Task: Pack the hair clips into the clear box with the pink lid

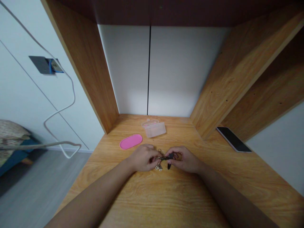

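My left hand (143, 157) and my right hand (183, 160) meet above the wooden desktop (166, 196), and their fingertips pinch a dark cord (165, 157). Small metal keys (159, 167) hang from the cord near my left fingertips, and a black fob (169, 166) dangles below my right fingers. Beyond my left hand lies a pink oval plastic lid (130, 141). A translucent plastic box (154, 129) stands farther back, behind both hands and apart from them. My fingers hide part of the cord.
Wooden side panels (89, 69) and a shelf (242, 72) rise around the desk, with a white back wall (171, 69) behind. A black smartphone (234, 139) lies on the right. A white cable (61, 110) hangs at left, above a grey floor (40, 171).
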`<state>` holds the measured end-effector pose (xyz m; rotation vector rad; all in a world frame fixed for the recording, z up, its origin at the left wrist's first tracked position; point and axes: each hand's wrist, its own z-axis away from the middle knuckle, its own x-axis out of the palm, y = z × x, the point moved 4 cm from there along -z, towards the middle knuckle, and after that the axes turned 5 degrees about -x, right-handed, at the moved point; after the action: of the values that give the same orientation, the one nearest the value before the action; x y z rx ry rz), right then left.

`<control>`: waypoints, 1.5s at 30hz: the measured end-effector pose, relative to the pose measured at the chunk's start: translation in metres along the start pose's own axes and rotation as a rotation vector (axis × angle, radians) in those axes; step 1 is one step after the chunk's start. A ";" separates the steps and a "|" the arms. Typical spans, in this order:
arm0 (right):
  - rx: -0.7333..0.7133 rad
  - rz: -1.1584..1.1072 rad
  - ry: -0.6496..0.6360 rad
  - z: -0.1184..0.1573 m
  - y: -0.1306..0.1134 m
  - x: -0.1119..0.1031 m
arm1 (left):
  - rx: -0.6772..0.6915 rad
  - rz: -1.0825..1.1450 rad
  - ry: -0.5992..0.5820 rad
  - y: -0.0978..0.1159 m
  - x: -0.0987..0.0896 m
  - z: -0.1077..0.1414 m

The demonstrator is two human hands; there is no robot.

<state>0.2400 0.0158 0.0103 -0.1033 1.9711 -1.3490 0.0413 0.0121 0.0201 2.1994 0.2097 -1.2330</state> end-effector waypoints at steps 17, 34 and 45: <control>-0.166 0.113 0.259 -0.002 -0.004 0.000 | -0.015 0.093 0.131 0.001 -0.003 -0.001; -0.452 0.377 0.258 -0.002 -0.008 -0.006 | -0.303 0.112 0.254 -0.019 -0.007 0.000; -0.483 0.339 0.206 -0.002 -0.020 -0.002 | -0.275 0.129 0.171 -0.013 -0.004 -0.001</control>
<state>0.2334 0.0092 0.0282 0.1446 2.3282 -0.6745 0.0346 0.0241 0.0183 2.0428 0.2833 -0.8895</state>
